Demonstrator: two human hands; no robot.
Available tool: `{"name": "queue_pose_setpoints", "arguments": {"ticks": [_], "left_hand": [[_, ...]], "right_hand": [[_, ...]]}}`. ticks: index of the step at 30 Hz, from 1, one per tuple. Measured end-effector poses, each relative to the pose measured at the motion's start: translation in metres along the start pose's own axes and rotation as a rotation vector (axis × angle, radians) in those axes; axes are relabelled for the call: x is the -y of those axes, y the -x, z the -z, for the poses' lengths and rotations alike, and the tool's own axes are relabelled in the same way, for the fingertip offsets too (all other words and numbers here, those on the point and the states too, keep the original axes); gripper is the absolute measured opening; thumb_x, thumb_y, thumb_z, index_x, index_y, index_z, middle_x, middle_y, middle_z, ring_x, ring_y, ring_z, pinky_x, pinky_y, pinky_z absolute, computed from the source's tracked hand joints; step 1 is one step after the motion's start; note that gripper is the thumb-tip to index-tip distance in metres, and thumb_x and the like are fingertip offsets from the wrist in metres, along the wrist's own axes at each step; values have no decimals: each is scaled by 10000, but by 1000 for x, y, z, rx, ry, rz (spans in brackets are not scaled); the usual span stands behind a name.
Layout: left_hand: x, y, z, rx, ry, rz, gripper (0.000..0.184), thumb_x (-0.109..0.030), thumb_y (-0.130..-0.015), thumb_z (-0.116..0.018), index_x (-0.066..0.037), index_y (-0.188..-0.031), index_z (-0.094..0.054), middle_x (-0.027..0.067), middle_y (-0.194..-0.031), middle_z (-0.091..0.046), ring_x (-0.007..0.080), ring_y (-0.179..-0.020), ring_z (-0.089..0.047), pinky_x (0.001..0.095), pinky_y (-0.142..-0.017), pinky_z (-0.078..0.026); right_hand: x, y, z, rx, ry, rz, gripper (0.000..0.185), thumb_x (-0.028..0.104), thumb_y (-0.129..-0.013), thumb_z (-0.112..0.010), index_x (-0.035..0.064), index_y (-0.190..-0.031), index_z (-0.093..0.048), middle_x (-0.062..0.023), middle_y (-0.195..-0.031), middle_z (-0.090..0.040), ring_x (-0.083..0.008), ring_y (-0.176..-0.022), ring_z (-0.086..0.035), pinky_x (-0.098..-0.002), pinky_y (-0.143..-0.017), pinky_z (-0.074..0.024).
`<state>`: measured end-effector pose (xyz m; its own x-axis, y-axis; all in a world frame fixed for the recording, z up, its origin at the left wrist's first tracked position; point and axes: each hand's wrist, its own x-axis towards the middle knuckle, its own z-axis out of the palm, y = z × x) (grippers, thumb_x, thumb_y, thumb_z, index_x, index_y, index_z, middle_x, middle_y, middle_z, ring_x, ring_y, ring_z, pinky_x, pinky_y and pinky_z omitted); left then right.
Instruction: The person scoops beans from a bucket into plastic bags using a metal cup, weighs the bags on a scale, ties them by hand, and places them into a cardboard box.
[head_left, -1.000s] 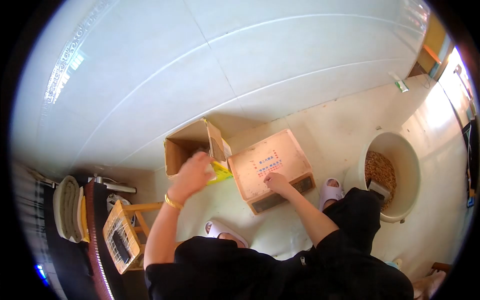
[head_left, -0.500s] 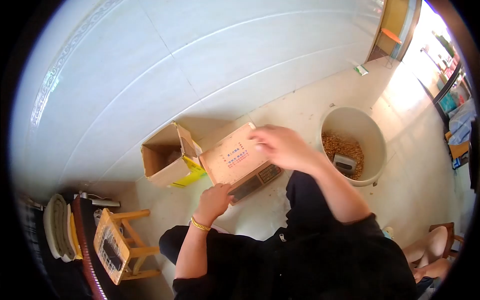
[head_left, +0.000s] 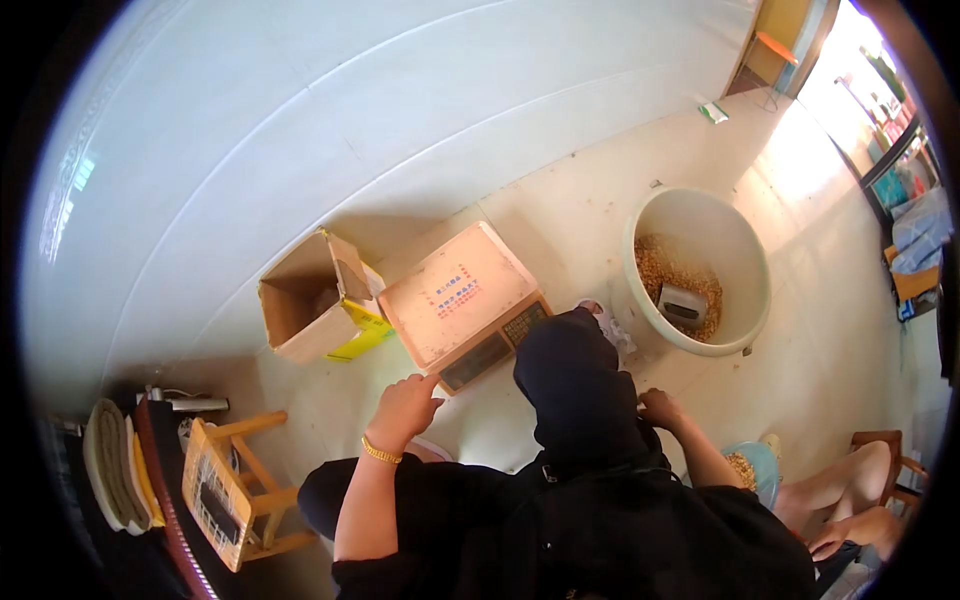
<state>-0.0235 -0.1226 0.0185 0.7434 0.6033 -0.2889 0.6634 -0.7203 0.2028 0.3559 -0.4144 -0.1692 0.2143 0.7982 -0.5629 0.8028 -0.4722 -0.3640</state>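
Cloths (head_left: 115, 465), folded and stacked, lay at the far left, where the lens's black border swallowed the surroundings. Beside them stood a wooden stool (head_left: 262, 500), a flat dark object (head_left: 219, 512) on its seat; what that was could not be made out. Farther right, an open cardboard box (head_left: 318, 338) stood on the floor (head_left: 560, 215) near the wall (head_left: 300, 150), its inside in shadow and its contents unclear.

Just beside the box sat a scale (head_left: 425, 325) with a broad, pale top plate; the printing on it was too small to read, and its front panel looked dark. The left hand (head_left: 405, 405), a gold bracelet (head_left: 382, 450) at its wrist, was bent at the scale's near left corner with its fingers loosely curled. Whether it gripped the edge, touched it or merely hung beside it could not be told.

Black trousers (head_left: 575, 390) covered most of the near floor and hid much of one shoe. The right hand (head_left: 660, 408) was by the knee, fingers bent and partly hidden; whether it held anything could not be told. Beyond it stood a deep tub (head_left: 742, 255), where a scoop (head_left: 683, 306) rested among small brown pieces (head_left: 655, 262).

Lower right, a blue basin (head_left: 769, 465) with similar pieces was half covered by the sleeve. Another person's leg (head_left: 840, 480) and hand (head_left: 830, 540) showed there, the rest cut off.
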Motion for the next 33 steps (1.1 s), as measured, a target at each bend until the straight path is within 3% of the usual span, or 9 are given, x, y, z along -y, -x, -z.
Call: {"name": "queue_pose_setpoints", "arguments": {"ticks": [9, 12, 16, 18, 22, 24, 28, 30, 33], "left_hand": [[-6, -13, 4, 103, 30, 54, 327, -191, -804, -615, -76, -1103, -551, 139, -979, -602, 311, -915, -569, 401, -768, -462], [-6, -16, 4, 58, 69, 19, 329, -188, -801, -614, -69, -1101, -550, 143, -964, -600, 315, -904, -568, 404, -763, -460], [-7, -21, 5, 98, 57, 19, 337, -187, -802, -608, -67, -1110, -544, 146, -958, -599, 321, -900, -567, 405, -762, -459], [-8, -21, 2, 106, 59, 19, 341, -187, -802, -607, -67, -1114, -543, 147, -962, -599, 322, -901, -567, 406, -763, -459], [-6, -21, -3, 90, 57, 14, 343, -191, -804, -605, -76, -1121, -542, 147, -977, -601, 323, -907, -567, 407, -768, -460], [-8, -20, -4, 100, 53, 15, 342, -193, -805, -604, -80, -1122, -542, 147, -981, -601, 322, -909, -567, 408, -770, -460], [-11, -21, -1, 132, 32, 31, 342, -201, -808, -602, -84, -1124, -542, 147, -985, -602, 320, -916, -567, 407, -773, -460], [-13, -22, 1, 144, 21, 34, 343, -204, -809, -602, -84, -1125, -542, 148, -987, -602, 319, -918, -567, 407, -774, -460], [-10, -23, -3, 149, 23, 35, 344, -208, -810, -601, -82, -1125, -541, 150, -988, -600, 319, -923, -566, 409, -774, -460]], "right_hand": [[43, -85, 1, -558, -431, -617, 460, 309, -769, -606, 27, -1116, -499, -226, -1039, -575, -393, -976, -559, -448, -846, -441], [51, -93, 24, -433, -441, -670, 540, 352, -759, -608, 14, -1157, -473, -252, -1049, -583, -397, -993, -565, -451, -851, -444], [11, -120, -9, -452, -517, -569, 547, 409, -759, -583, -9, -1110, -552, -226, -1067, -600, -370, -996, -584, -422, -821, -469], [5, -113, -20, -77, -238, -385, 449, 372, -777, -557, 13, -1041, -609, -208, -1025, -621, -372, -1001, -581, -409, -828, -470], [1, -98, -55, -76, -325, -685, 445, 341, -726, -584, 42, -1055, -575, -228, -956, -629, -387, -964, -588, -435, -818, -473], [-30, -95, -91, -230, -383, -364, 430, 306, -701, -621, 45, -1041, -588, -223, -933, -632, -392, -933, -593, -450, -792, -482], [-27, -71, -99, -617, -427, -484, 420, 277, -688, -645, 35, -1028, -606, -209, -904, -638, -368, -910, -607, -438, -779, -486], [-70, -86, -139, -247, -894, -636, 373, 266, -700, -637, 38, -995, -633, -184, -930, -643, -318, -906, -619, -419, -795, -483], [-90, -90, -142, 27, -476, -322, 314, 242, -721, -613, 38, -958, -647, -168, -927, -648, -285, -900, -624, -394, -800, -484]]}}
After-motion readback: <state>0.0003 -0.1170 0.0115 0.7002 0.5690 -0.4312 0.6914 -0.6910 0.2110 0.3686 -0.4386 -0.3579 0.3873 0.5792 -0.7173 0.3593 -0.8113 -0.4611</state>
